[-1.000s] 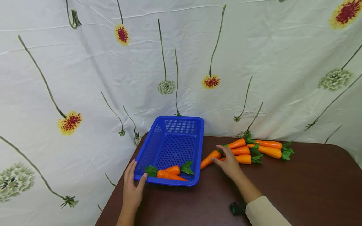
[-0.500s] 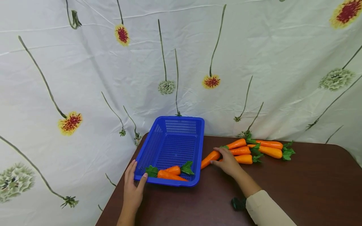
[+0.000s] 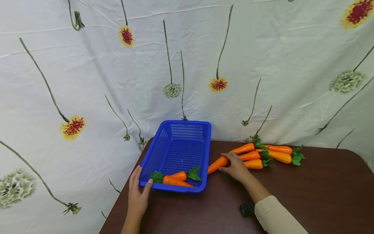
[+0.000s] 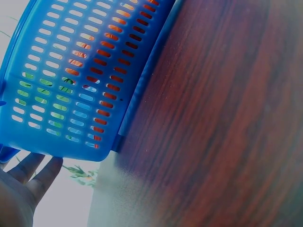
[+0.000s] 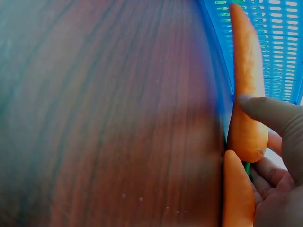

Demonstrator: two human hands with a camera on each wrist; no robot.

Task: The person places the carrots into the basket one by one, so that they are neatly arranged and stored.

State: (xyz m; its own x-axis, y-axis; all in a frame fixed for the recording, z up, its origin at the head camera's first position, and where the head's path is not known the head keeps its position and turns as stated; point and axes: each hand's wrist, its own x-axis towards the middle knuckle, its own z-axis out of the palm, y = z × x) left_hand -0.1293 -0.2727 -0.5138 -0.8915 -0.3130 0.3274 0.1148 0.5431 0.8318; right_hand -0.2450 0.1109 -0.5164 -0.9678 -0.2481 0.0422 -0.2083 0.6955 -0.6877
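Note:
My left hand (image 3: 137, 199) rests at the near left corner of a blue plastic basket (image 3: 208, 143), its straight fingers along the outside and the thumb at the front rim. Two orange carrots (image 3: 175, 181) with green leaves lie at the basket's near end. Right of the basket, my right hand (image 3: 238, 169) pinches another carrot (image 3: 217, 164) between thumb and fingers; its tip points at the basket wall. In the right wrist view the thumb presses on this carrot (image 5: 248, 71), and a second carrot (image 5: 236, 194) lies beside the palm. The fingers partly hide the held carrot's leaves.
Several more carrots (image 3: 279, 157) with leaves lie piled on the dark brown table (image 3: 315, 188), right of my right hand. A small black object (image 3: 246, 209) is by my right sleeve. Behind the table hangs a white flower-print cloth (image 3: 193, 65).
My right hand has closed from hovering over the carrot to pinching it, and that carrot has shifted slightly. The left hand and basket have stayed put.

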